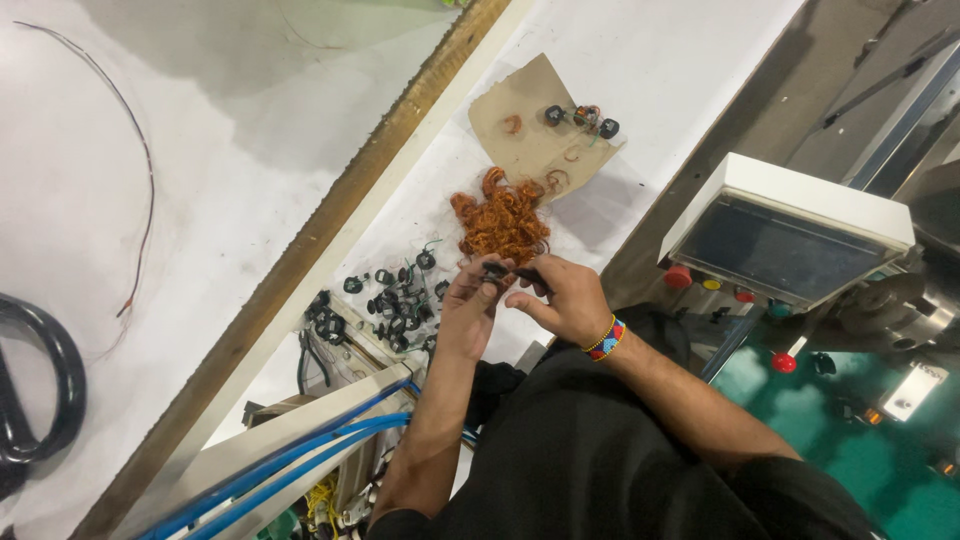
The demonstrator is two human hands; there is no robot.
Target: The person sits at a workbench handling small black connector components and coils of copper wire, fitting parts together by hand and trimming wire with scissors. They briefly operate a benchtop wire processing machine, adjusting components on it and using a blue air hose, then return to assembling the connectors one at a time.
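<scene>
- Holding a small black ring-shaped part (497,270) between the two hands, above the white bench top (640,60) and just below the heap of copper wire coils (503,222).
- Left hand (470,300): fingers curled in, tips pinched on the near end of the black part; wrist raised off the bench.
- Right hand (560,297): fingers bent and closed, thumb and forefinger pinched on the other end of the same part; a beaded wristband (606,338) in red, blue and yellow circling the wrist.
- Lying just left of the left hand: a scatter of small black ring parts (392,297), some with green wire ends.
- Beyond the copper heap: a torn piece of brown cardboard (530,120) carrying a few wound pieces (582,118) and loose copper loops.
- Off to the right: a white-cased control box (790,225) with a dark screen and round red, yellow and green buttons beneath.
- Running below the left forearm: blue hoses (300,460) beside a pale metal bar.
</scene>
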